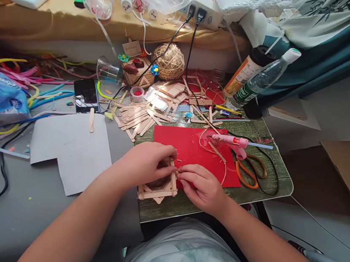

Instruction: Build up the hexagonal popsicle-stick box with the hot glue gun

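A small square frame of wooden craft sticks (158, 190) lies at the near edge of a green wood-pattern table (257, 129). My left hand (147, 162) rests over the frame's top, fingers curled and pressing on it. My right hand (201, 185) pinches at the frame's right side, fingers closed on a thin stick there. A red sheet (192, 146) lies under and beside the frame.
A pink glue gun (232, 143) and orange scissors (250, 175) lie right of the red sheet. Loose craft sticks (141, 118), a twine ball (169, 61), bottles (258, 80), a grey card (71, 148), a phone (86, 95) and coloured pipe cleaners (28, 76) crowd the far side.
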